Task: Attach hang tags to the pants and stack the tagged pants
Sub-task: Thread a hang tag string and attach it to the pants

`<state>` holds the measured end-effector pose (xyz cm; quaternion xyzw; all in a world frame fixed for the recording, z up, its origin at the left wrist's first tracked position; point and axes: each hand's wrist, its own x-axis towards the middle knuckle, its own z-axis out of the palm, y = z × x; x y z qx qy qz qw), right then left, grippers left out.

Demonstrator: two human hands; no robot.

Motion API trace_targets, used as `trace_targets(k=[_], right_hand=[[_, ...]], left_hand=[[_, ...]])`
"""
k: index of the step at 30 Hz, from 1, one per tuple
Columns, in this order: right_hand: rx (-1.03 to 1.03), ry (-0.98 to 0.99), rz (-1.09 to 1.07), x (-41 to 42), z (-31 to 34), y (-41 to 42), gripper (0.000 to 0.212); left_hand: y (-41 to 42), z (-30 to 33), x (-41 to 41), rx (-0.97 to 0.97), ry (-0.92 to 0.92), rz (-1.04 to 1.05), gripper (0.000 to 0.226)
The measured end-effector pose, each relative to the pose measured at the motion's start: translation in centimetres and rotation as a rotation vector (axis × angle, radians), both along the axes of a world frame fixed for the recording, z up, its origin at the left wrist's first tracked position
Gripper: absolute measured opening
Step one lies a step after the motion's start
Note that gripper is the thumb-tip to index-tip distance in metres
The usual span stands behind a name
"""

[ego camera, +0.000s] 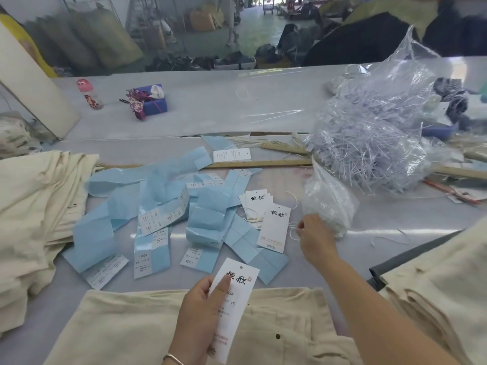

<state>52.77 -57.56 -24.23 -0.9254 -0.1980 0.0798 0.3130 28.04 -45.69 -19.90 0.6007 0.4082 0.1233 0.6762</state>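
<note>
Grey worktable (pixel 263 106) runs across a warehouse floor, with sacks and dark heaps of cloth blurred at twelve o'clock beyond its far edge. At six o'clock a cream pair of pants (pixel 126 327) lies flat, a dark button showing near its waistband. Over it the left hand (pixel 200 320) holds a white hang tag (pixel 234 306) upright, thumb pressed on the printed face and fingers curled behind; a thin bangle circles that wrist. At three o'clock from the tag the right hand (pixel 315 235) pinches a white string (pixel 292 227) at the mouth of a small clear bag (pixel 329 206) full of such strings. Just left of that hand, near the table's middle, more white tags (pixel 266 214) lie in a loose fan, touching a scatter of pale blue label strips (pixel 147 204) that spreads toward nine o'clock. Stacked cream pants (pixel 34 206) sit at nine o'clock, and another cream pile (pixel 434 285) lies at four o'clock. At two o'clock a big clear bag of plastic tag fasteners (pixel 374 133) is heaped; wooden rulers (pixel 263 163) lie beside and under it. At eleven o'clock stand a small bottle with a pink cap (pixel 88 93) and a purple pouch (pixel 150 101), well apart from the work
</note>
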Motion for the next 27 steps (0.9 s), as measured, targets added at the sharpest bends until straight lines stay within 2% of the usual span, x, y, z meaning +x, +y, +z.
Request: trace_targets(k=[6, 9, 13, 15, 17, 19, 20, 22, 24, 27], right_hand=[[0.511, 0.004, -0.175, -0.8, 5.3, -0.4, 0.009], [0.738, 0.222, -0.257, -1.0, 6.9, -1.2, 0.021], [0.766, 0.529, -0.219, -2.1, 8.7, -2.2, 0.02], [0.861, 0.634, -0.177, -3.3, 10.1, -2.6, 0.022], [1.025, 0.737, -0.106, -5.0, 12.2, -2.9, 0.02], [1.211, 0.866, -0.025, -7.7, 14.4, -3.0, 0.021], [1.283, 0.921, 0.012, -9.2, 15.3, -3.0, 0.024], [1.336, 0.968, 0.085, -12.6, 16.4, -2.8, 0.027], [1.32, 0.984, 0.163, -16.5, 16.4, -2.4, 0.03], [1.252, 0.938, 0.219, -22.1, 15.5, -2.0, 0.034]], left_hand=[[0.6, 1.0, -2.0, -0.05, -0.032, -0.01, 0.022], [0.7, 1.8, -3.2, -0.106, -0.063, -0.036, 0.023], [0.9, 2.5, -5.0, -0.159, -0.113, -0.074, 0.035], [0.8, 2.8, -5.7, -0.201, -0.134, -0.08, 0.034], [0.9, 3.1, -6.3, -0.379, -0.21, -0.086, 0.024], [0.7, 3.9, -6.9, -0.727, -0.318, -0.13, 0.02], [0.5, 4.5, -7.1, -0.899, -0.369, -0.158, 0.022], [-0.1, 5.6, -7.6, -1.111, -0.479, -0.231, 0.031], [-0.8, 6.9, -8.0, -1.163, -0.567, -0.312, 0.03], [-1.6, 7.7, -8.6, -1.071, -0.575, -0.346, 0.029]])
